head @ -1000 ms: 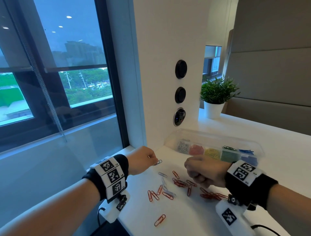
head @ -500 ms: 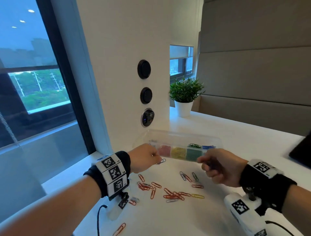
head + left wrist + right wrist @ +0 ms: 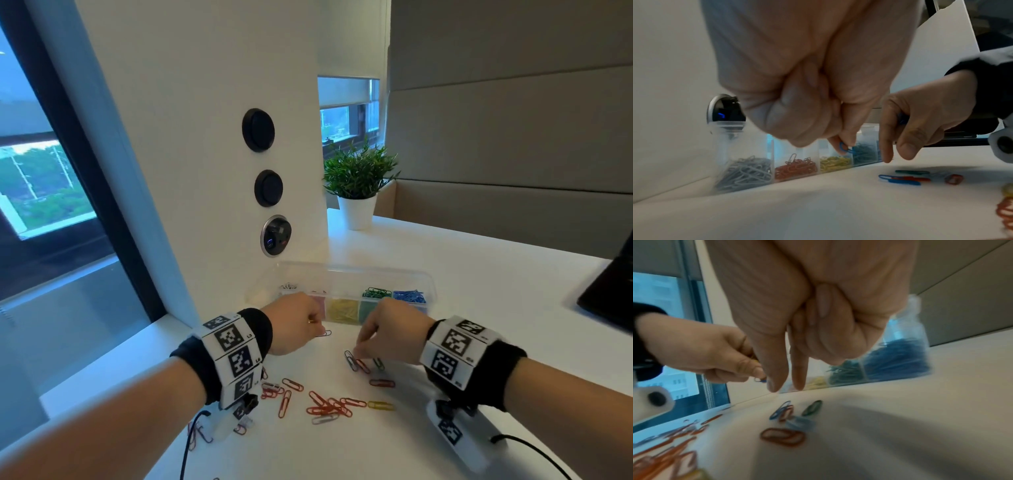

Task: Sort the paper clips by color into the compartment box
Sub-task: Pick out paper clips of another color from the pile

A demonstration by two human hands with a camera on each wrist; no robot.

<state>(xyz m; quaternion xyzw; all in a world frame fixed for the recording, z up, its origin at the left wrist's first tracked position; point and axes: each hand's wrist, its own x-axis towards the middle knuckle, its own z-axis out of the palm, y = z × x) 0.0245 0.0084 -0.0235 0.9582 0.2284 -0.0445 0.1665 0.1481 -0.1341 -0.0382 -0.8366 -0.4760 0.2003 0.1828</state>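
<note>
**deskwatcher:** Sorting is well along, I'd say. The clear plastic compartment box (image 3: 346,274) sits at the desk's (image 3: 479,308) far edge against the white pillar (image 3: 205,137), with silver, red, yellow, green and blue piles each in their own cell. Loose ones remain mid-desk: a mostly red scatter of paper clips (image 3: 329,406) toward the near edge, plus one yellow wire clip (image 3: 381,406) beside it.

**clipnerd:** What are the hands doing?

**deskwatcher:** The left hand (image 3: 294,323) is curled, pinching a small blue paper clip (image 3: 844,147) at thumb and forefinger, just in front of the box. The right hand (image 3: 390,330) has its thumb and forefinger pointing down, apart, tips just above a blue paper clip (image 3: 780,409) lying on the desk, which overlaps a red paper clip (image 3: 786,413), with a dark green paper clip (image 3: 812,408) just beside. The other fingers are folded; something blue seems tucked in there, but I can't tell for sure.

**clipnerd:** Risks?

**deskwatcher:** My guess: the blue and red overlap, so pinching one could drag both, and a red lands in the blue cell. Flat wire on a smooth desk also slides away under fingertips. And the left hand is nearer the red and yellow cells than the blue one, so a lazy drop goes wrong.
</note>
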